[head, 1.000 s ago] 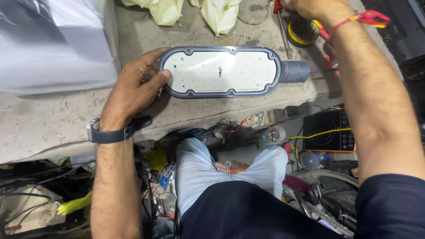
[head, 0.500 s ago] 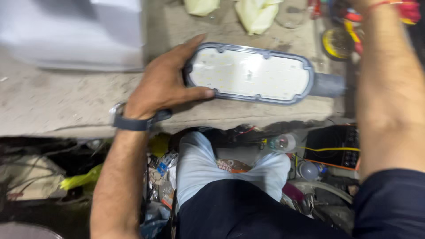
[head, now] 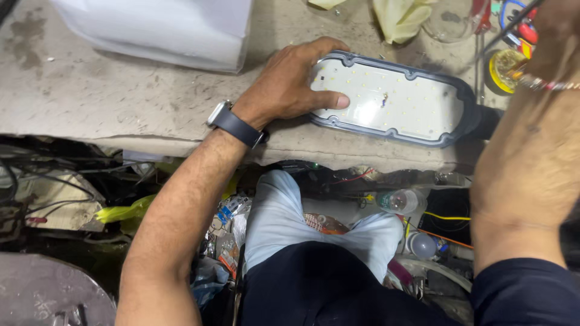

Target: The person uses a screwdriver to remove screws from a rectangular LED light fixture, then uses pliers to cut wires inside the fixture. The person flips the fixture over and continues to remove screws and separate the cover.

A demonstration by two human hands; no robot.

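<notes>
1. The left hand [head: 284, 84] lies flat on the near left end of an LED street-light head [head: 393, 99], its grip spread, thumb pressed on the white LED panel, fingers curled over the grey rim
2. The light head lies face up on the worn table [head: 109, 102], near its front edge, tilted slightly down to the right
3. The right hand [head: 553, 30] is raised at the upper right corner, mostly cut off; I cannot tell its grip
4. A roll of yellow tape [head: 504, 66] sits just beyond the light's right end
5. A white box [head: 163, 27] rests behind the left hand
</notes>
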